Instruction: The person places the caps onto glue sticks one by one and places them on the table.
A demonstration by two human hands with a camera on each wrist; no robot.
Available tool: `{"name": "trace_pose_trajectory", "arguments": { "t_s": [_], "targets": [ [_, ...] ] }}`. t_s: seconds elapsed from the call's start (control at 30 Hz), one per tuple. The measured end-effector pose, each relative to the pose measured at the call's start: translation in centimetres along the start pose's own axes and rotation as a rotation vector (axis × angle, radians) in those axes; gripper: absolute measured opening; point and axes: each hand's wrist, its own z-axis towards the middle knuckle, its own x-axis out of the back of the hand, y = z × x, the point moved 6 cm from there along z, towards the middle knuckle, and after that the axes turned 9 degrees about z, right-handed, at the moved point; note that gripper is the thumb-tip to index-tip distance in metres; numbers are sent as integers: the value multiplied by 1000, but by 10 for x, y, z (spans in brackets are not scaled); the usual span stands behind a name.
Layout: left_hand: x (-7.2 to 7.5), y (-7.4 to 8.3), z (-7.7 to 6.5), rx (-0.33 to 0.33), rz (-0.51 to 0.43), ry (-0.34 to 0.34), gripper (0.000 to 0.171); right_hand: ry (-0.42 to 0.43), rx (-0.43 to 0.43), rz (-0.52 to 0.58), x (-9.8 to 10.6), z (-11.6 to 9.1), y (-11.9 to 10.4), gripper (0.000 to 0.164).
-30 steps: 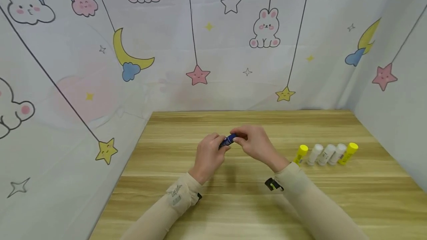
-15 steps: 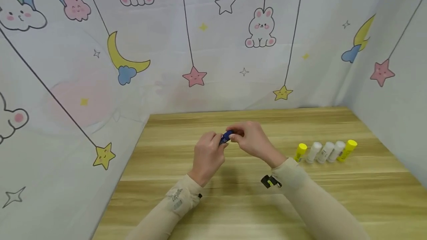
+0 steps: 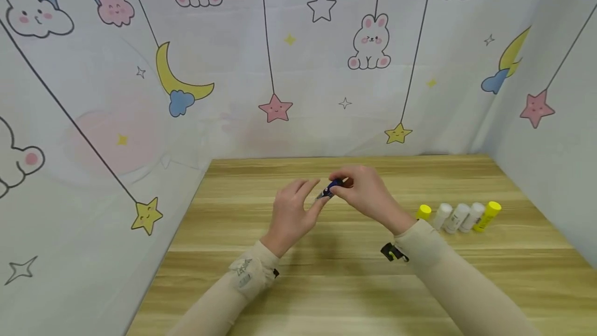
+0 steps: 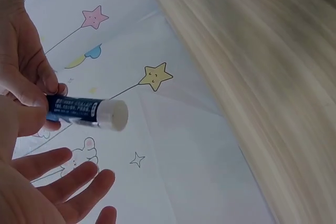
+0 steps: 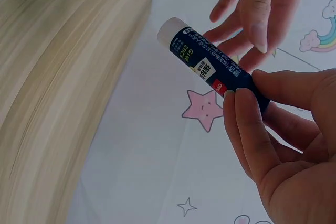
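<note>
A dark blue glue stick [image 5: 210, 64] with a white end is pinched between the thumb and fingers of my right hand [image 3: 366, 193]. Its label, with white print and a small red patch, faces the right wrist camera. The white end tilts down toward my left, above the table. Close beside it is my left hand [image 3: 290, 214], fingers spread and thumb apart, holding nothing. In the left wrist view the blue tube [image 4: 76, 109] lies beyond my left thumb, its white end [image 4: 114, 115] standing out past the fingers.
Several glue sticks stand in a row on the wooden table [image 3: 326, 284] at the right: a yellow one [image 3: 488, 217] at the far end, white ones [image 3: 457, 218] between, and a yellow-capped one [image 3: 423, 212] partly behind my right forearm. A patterned cloth [image 3: 322, 66] hangs behind the table.
My left hand has let go of the glue stick and spread its fingers. My right hand has drawn the stick slightly up and to the right.
</note>
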Motion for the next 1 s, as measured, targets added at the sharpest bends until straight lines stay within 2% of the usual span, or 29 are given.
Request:
{"name": "trace_pose_trajectory", "arguments": {
  "t_s": [0.23, 0.5, 1.0],
  "targets": [
    [-5, -2, 6, 27, 26, -83, 42, -4, 9, -88, 11, -10, 17, 19],
    [-14, -8, 10, 103, 36, -164, 42, -34, -19, -187, 20, -23, 42, 20],
    [-29, -20, 17, 189, 82, -287, 48, -70, -70, -287, 35, -38, 74, 22]
  ]
}}
